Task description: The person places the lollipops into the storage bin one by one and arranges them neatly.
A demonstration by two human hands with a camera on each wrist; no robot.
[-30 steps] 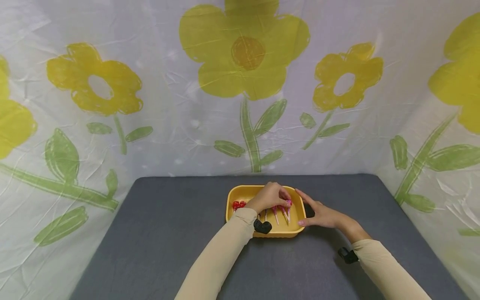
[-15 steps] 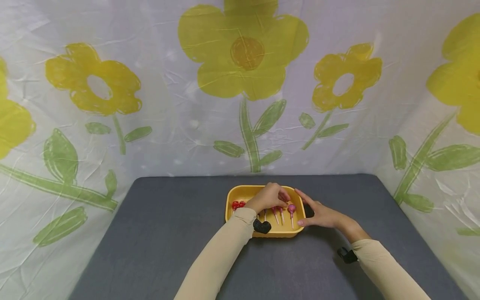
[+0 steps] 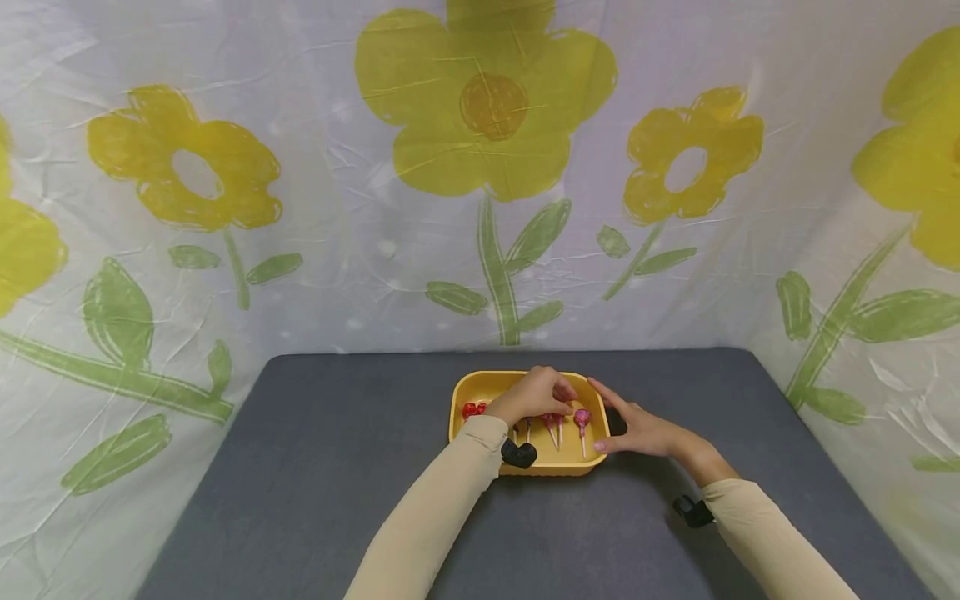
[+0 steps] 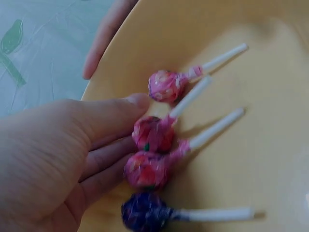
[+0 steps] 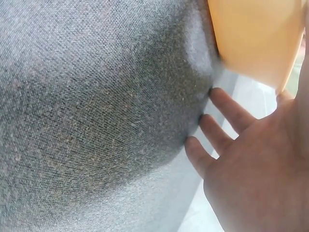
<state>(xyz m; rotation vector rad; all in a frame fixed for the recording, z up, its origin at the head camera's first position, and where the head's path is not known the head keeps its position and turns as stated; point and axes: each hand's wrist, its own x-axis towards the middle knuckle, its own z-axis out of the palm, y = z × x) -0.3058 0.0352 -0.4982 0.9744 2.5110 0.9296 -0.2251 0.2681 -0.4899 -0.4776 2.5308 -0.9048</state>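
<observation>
My left hand (image 3: 536, 396) reaches into a yellow tray (image 3: 555, 471). In the left wrist view, its thumb and fingers pinch the head of a pink-wrapped lollipop (image 4: 150, 134), whose white stick slants up over the tray floor. Another pink lollipop (image 4: 166, 86) lies just beyond the thumb. On the near side are a third pink one (image 4: 145, 170) and a dark purple one (image 4: 143, 211). My right hand (image 3: 645, 429) spreads around the tray's right end, index finger at the back corner and thumb at the front. Its other fingers (image 5: 231, 111) extend straight over the dark grey tabletop.
Red-wrapped lollipops (image 3: 472, 409) lie at the tray's left end, partly covered by my left forearm. The tray stands near the back of the dark grey table (image 3: 360, 433). A flower-printed cloth (image 3: 337, 250) hangs behind and around it.
The left hand has let go of a pink lollipop, which now lies at the tray's right end, and has taken hold of the one beside it. The right hand stays at the tray.
</observation>
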